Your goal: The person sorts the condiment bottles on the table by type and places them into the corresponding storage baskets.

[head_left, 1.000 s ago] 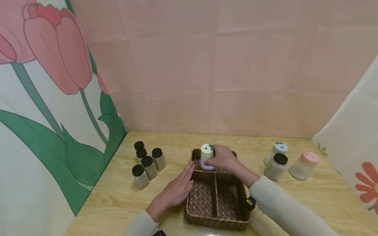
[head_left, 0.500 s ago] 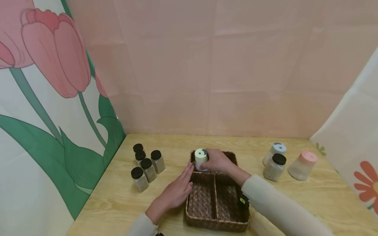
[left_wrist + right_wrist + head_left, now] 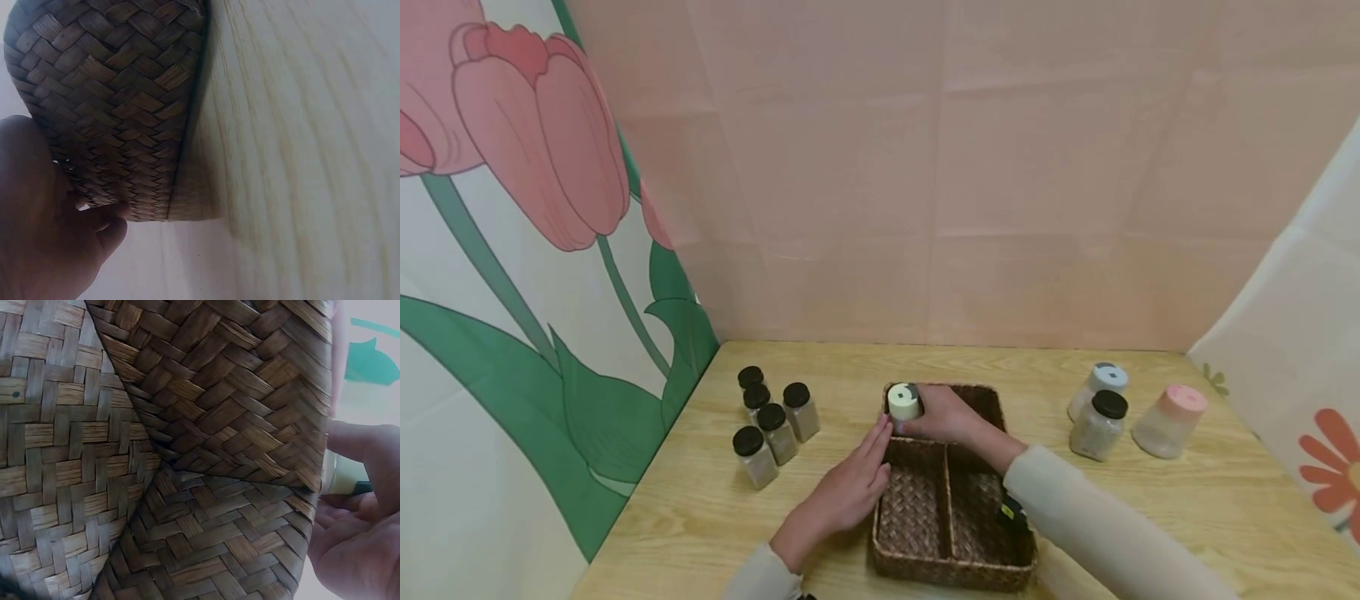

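My right hand (image 3: 946, 415) grips a jar with a pale yellow lid (image 3: 902, 401), low in the left end of the back compartment of a brown woven basket (image 3: 955, 572). In the right wrist view, curled fingers and a sliver of the jar (image 3: 344, 475) show past the basket's woven wall (image 3: 231, 387); the jar's lower part is hidden. My left hand (image 3: 847, 486) rests along the basket's left side with fingers straight, its fingertips near the jar. The left wrist view shows this hand (image 3: 56, 231) against the outer weave (image 3: 119, 106).
To the left stand several small jars with black lids (image 3: 775, 433). On the right are a blue-lidded jar (image 3: 1105, 379), a black-lidded jar (image 3: 1097, 427) and a pink-lidded jar (image 3: 1171, 421). A divider (image 3: 950, 500) splits the basket's front half. Behind the wooden table (image 3: 850, 358) hangs a pink cloth (image 3: 925, 208).
My right hand has carried the yellow-lidded jar leftward and lowered it into the back compartment's left corner. My left hand has stayed at the basket's side.
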`<action>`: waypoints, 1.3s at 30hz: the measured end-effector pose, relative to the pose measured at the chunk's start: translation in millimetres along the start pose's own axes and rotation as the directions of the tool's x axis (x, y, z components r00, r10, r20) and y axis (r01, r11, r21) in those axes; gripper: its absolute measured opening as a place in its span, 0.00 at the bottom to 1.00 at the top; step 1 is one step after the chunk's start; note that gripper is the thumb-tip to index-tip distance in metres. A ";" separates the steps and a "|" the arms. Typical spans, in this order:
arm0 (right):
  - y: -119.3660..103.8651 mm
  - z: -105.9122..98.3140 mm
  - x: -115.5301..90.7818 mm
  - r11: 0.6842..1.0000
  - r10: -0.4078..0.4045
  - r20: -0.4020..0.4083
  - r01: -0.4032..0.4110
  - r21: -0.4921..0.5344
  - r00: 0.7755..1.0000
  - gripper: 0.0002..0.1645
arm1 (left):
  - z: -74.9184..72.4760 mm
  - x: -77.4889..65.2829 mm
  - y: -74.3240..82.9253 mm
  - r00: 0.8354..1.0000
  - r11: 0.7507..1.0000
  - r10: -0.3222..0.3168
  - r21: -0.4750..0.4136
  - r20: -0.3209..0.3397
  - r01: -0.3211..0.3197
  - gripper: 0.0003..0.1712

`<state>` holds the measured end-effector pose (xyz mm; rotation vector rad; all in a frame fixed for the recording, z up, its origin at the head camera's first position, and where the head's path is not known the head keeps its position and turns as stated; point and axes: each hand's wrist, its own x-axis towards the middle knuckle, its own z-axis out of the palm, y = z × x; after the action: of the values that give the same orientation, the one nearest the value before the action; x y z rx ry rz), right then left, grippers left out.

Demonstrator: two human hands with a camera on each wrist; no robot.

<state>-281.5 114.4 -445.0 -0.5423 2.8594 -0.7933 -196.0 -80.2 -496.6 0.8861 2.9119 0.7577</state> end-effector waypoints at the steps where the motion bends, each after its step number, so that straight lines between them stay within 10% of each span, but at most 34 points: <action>1: 0.1 0.9 0.5 1.000 -0.006 -0.001 0.006 -0.006 1.000 0.35 | -0.3 -0.3 0.3 1.000 1.000 0.000 -0.001 0.002 0.000 0.33; 39: -1.3 6.4 2.4 0.999 -0.005 0.022 0.006 -0.035 1.000 0.38 | -1.8 -1.1 2.7 1.000 1.000 -0.007 0.006 -0.002 0.007 0.33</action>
<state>-282.0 109.5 -449.9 -0.5595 2.8580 -0.7348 -193.8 -79.6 -494.0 0.8762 2.9188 0.7500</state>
